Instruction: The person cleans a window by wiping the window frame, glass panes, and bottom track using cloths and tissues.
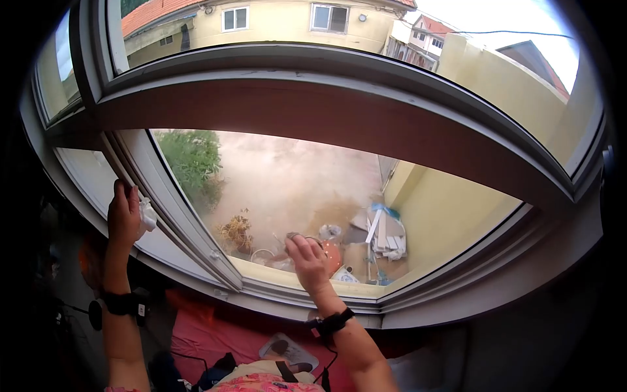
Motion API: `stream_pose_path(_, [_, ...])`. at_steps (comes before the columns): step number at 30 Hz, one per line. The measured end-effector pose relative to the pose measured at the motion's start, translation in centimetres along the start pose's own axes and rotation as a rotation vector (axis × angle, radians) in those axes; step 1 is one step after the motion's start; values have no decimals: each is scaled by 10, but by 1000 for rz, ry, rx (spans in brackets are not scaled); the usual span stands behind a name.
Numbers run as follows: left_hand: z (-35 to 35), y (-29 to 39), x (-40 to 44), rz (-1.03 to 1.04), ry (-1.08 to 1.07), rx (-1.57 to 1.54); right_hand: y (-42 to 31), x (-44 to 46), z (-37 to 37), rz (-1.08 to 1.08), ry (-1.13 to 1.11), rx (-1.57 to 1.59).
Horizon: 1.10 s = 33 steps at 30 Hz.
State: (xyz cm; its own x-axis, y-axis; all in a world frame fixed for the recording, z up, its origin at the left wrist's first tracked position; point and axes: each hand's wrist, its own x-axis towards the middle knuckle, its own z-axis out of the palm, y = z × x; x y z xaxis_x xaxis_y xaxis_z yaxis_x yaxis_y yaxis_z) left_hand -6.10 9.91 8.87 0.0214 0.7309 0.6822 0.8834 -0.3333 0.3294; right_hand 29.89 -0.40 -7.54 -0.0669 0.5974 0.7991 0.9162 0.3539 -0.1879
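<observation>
My left hand [123, 212] is raised at the left, beside the vertical window frame [170, 196], with its fingers closed around a crumpled white cloth or tissue [147, 215]. In front of the lower window pane [281, 176], near its bottom centre, my right hand [307, 261] is closed, its fingers curled around something small and greyish [293, 234] that I cannot make out. Black bands circle both wrists.
A wide window sill frame [457, 307] curves below the pane. Beneath me is a pink cloth [202, 333] with a light slipper-like object [290, 351]. Outside the glass are a yard, a plant [192, 160], stacked boards [384, 235] and a yellow wall [450, 215].
</observation>
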Motion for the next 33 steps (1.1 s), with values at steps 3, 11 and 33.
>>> stream_pose_path(3, [-1, 12, 0, 23, 31, 16, 34, 16, -64, 217, 352, -119])
stream_pose_path(11, [-1, 13, 1, 92, 66, 161, 50, 62, -111, 188, 513, -304])
stream_pose_path(33, [-3, 16, 8, 88, 175, 192, 57, 62, -130, 30, 352, -240])
